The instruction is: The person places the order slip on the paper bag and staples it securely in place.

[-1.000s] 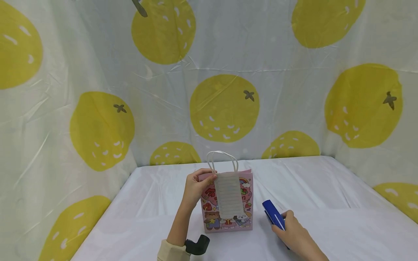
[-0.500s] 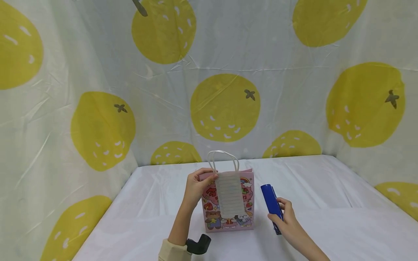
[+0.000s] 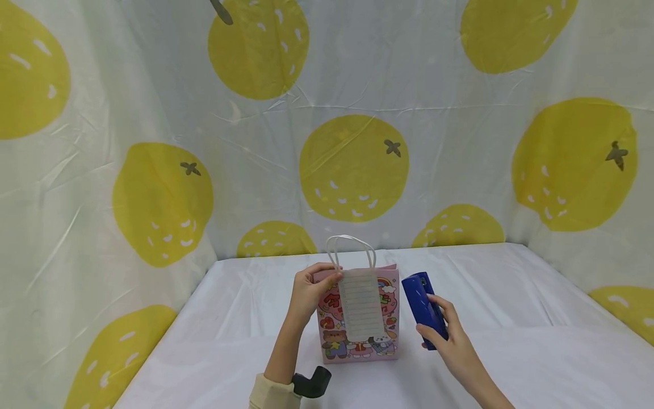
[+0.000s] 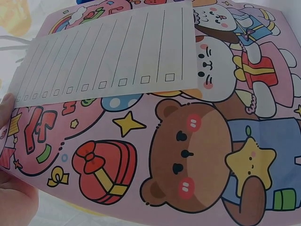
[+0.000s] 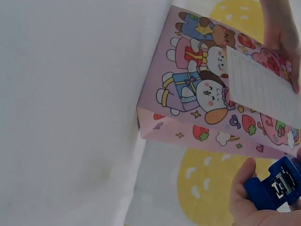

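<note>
A pink paper gift bag point(image 3: 332, 324) with cartoon animals stands upright on the table, its white handles point(image 3: 349, 237) raised. Against its front hangs a lined checklist sheet point(image 3: 361, 307) with small boxes along one edge. My left hand point(image 3: 309, 289) pinches the sheet's top corner together with the bag's upper left rim; in the left wrist view only part of that hand point(image 4: 16, 200) shows at the edge. To the right of the bag, my right hand point(image 3: 447, 335) grips a blue stapler point(image 3: 424, 309), raised and tilted, its head near the bag's upper right side. The right wrist view shows the stapler's metal end point(image 5: 282, 186).
A white cloth covers the table point(image 3: 511, 295). Behind and at the sides hangs a white curtain point(image 3: 449, 147) printed with large yellow fruit. A black strap mount point(image 3: 311, 382) sits on the left wrist, beside a beige sleeve point(image 3: 275, 393).
My right hand has lifted the blue stapler upward and turned it, bringing its head closer to the bag's top right. The left hand keeps its pinch on sheet and bag.
</note>
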A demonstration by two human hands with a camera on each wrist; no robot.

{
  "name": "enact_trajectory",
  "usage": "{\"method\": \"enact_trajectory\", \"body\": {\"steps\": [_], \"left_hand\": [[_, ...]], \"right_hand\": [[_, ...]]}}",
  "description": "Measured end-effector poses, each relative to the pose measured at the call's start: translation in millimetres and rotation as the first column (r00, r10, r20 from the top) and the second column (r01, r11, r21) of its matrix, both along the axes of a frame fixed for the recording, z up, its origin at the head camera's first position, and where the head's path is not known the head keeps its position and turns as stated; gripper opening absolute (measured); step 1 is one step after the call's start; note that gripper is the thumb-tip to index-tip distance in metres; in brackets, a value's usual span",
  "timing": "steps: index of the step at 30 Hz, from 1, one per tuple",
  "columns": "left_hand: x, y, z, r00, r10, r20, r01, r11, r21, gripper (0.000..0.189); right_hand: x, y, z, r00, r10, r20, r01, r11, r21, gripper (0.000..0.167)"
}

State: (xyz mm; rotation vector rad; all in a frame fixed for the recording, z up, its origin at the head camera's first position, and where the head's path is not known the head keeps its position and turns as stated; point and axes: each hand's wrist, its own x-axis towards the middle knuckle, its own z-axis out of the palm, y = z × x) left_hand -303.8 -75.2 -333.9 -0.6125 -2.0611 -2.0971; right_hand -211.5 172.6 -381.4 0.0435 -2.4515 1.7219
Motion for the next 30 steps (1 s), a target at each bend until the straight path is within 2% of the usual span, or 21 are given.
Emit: {"method": "enact_trajectory", "body": {"steps": [8, 15, 18, 22, 27, 30], "left_hand": [[-0.3, 0.3, -0.5, 1.000, 0.001, 0.013, -0.001, 1.000, 0.001, 0.024], [-1.1, -0.2, -0.1, 1.000, 0.009, 0.010, -0.009, 1.000, -0.012, 0.023], [-1.3, -0.1, -0.3, 1.000, 0.010, 0.008, -0.010, 1.000, -0.013, 0.024], [-1.1, 0.3, -0.4, 1.000, 0.009, 0.010, -0.009, 1.000, -0.013, 0.024], [-0.7, 0.4, 0.2, 1.000, 0.010, 0.005, -0.009, 1.000, -0.016, 0.023], [-0.7, 0.2, 0.4, 1.000, 0.010, 0.004, -0.010, 1.000, -0.017, 0.023]], "right_hand": [[-3.3, 1.5, 4.9, 0.999, 0.028, 0.035, -0.024, 0.995, -0.095, 0.079], [-7.1, 2.7, 11.4, 0.999, 0.009, -0.037, -0.013, 0.994, -0.111, 0.064], [-9.8, 4.1, 13.0, 0.999, -0.005, -0.036, -0.002, 0.980, -0.199, 0.064], [-12.9, 7.0, 17.0, 1.000, -0.011, -0.017, 0.004, 0.944, -0.330, 0.067], [-16.4, 12.0, 22.7, 0.999, -0.047, 0.007, 0.047, 0.954, -0.297, 0.070], [-17.9, 14.0, 23.5, 0.999, -0.047, 0.017, 0.050, 0.949, -0.312, 0.066]]}}
